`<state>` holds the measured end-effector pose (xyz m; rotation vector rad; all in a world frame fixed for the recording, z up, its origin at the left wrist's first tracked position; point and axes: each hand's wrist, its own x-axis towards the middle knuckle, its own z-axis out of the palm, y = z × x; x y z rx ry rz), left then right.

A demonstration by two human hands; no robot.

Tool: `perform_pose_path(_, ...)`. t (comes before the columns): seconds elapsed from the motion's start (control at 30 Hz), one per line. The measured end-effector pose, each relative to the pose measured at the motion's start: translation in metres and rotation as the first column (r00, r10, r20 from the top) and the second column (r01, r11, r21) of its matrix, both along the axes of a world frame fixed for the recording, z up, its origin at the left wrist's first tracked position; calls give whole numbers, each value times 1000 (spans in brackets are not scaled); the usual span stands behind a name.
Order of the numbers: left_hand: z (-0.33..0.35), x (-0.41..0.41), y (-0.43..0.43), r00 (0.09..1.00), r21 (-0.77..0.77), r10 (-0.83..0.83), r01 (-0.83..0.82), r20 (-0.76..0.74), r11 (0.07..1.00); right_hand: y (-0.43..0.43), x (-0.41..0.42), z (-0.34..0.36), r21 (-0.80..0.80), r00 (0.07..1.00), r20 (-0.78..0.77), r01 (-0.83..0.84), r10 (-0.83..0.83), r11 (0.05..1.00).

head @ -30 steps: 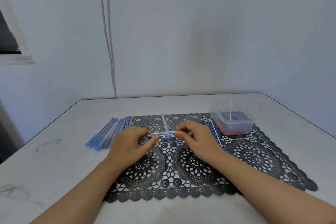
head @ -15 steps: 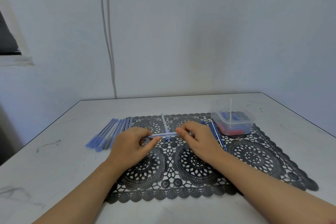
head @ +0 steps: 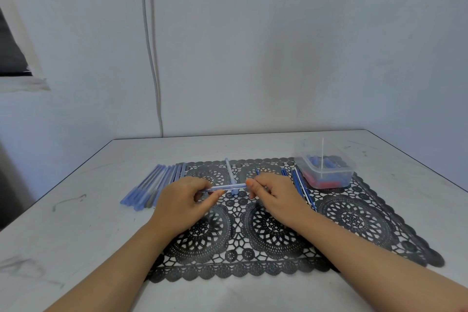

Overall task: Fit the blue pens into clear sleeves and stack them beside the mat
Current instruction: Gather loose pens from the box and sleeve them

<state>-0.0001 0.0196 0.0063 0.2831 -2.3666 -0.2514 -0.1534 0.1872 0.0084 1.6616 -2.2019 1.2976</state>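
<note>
Over the black lace mat (head: 354, 215) I hold one blue pen in a clear sleeve (head: 228, 187) level between both hands. My left hand (head: 182, 200) pinches its left end, and my right hand (head: 276, 197) pinches its right end with curled fingers. Several sleeved pens (head: 154, 185) lie side by side on the table just left of the mat. A single clear sleeve (head: 230, 172) lies on the mat behind the held pen. Bare blue pens (head: 302, 189) lie on the mat to the right of my right hand.
A clear plastic tub (head: 326, 170) with blue and red pieces and an upright white stick stands on the mat's back right corner. The white table (head: 76, 235) ends at a white wall, where a cable (head: 152, 58) runs down.
Both hands hold the same pen as before; my right hand has edged slightly left along it. Nothing else has moved.
</note>
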Motion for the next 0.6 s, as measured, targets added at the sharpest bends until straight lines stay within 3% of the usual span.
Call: perform_pose_path(0.6, 2, 1, 1, 999, 1, -36, 36, 5, 999, 1, 2, 2, -4, 998, 47, -39, 39, 999)
